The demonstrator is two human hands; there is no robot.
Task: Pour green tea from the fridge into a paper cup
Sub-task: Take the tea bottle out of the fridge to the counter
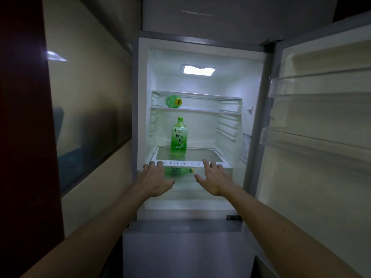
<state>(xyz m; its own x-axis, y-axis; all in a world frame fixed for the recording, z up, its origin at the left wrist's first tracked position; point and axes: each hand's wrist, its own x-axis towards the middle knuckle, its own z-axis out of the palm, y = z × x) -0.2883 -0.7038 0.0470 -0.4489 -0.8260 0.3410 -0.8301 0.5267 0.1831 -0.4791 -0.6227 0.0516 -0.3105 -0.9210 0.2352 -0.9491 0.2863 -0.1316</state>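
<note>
Head: left hand (154,181), right hand (212,179) near shelf edge (186,163).

A home kitchen corner: an open fridge (200,121) beside glossy cabinet panels (88,97).

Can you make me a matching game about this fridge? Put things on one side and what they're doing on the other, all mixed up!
Things:
1. green-capped bottle
2. fridge light
3. fridge door
4. left hand

What they're doing:
A. glowing
B. reaching forward with fingers spread
C. standing upright on the glass shelf
D. swung wide open to the right

Pairs: 1-C, 2-A, 3-D, 4-B
</note>
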